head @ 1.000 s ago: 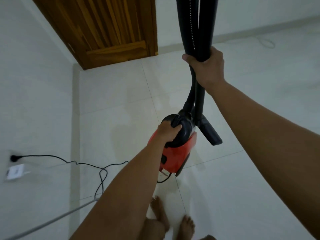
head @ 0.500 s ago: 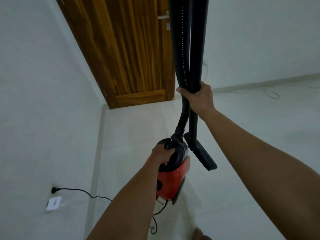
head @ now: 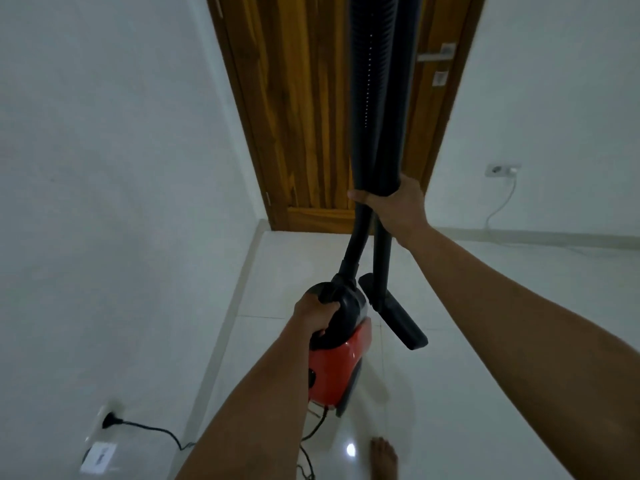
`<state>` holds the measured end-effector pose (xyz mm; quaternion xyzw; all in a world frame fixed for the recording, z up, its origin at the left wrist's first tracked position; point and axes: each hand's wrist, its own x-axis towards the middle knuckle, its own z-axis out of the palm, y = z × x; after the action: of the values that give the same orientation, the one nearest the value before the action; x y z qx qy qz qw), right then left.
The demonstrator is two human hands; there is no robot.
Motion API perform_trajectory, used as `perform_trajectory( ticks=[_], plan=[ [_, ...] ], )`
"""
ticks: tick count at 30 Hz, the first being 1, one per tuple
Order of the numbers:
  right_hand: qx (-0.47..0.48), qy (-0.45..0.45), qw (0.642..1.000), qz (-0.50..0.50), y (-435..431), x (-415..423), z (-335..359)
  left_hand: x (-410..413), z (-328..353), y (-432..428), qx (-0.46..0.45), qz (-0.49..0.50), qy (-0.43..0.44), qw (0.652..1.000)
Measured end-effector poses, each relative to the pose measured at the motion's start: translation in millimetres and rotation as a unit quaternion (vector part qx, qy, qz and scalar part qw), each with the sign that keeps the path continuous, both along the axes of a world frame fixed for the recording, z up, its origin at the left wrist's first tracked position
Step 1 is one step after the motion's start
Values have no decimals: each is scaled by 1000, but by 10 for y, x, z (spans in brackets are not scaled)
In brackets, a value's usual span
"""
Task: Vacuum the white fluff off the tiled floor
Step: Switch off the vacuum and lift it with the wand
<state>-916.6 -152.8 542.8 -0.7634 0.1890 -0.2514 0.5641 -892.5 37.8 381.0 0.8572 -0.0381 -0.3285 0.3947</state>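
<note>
A red and black canister vacuum (head: 337,368) hangs above the white tiled floor (head: 485,341). My left hand (head: 315,315) grips its black top handle. My right hand (head: 394,206) holds the black hose and the wand (head: 377,98) bundled together, upright in front of me. The black floor nozzle (head: 398,315) hangs off the floor just right of the canister. I see no white fluff on the tiles in view.
A closed wooden door (head: 322,109) stands straight ahead. A white wall (head: 121,202) runs along the left, with the vacuum's plug (head: 110,420) in a low socket and its cord trailing on the floor. Another socket (head: 498,169) with a white cable is on the far wall. My bare foot (head: 382,457) is below.
The view has tilted up and drawn nearer the door, now showing its handle. Both hands keep the same hold on the vacuum and the hose; the wall plug has slid lower left.
</note>
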Motion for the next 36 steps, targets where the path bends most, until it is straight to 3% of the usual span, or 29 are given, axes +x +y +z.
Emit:
perform_trajectory(
  ticks=[12, 20, 28, 36],
  plan=[
    [35, 10, 989, 141, -442, 2811, -52, 2266, -94, -387, 16, 138, -4, 990],
    [45, 39, 985, 164, -525, 4825, -361, 4082, -338, -439, 37, 157, 55, 985],
    [52, 87, 978, 182, -730, 6365, -701, 5570, -487, -528, 74, 126, 48, 988],
    [-32, 175, 962, 206, -983, 7880, -1783, 6936, -1412, -748, 126, 102, 68, 984]
  ],
)
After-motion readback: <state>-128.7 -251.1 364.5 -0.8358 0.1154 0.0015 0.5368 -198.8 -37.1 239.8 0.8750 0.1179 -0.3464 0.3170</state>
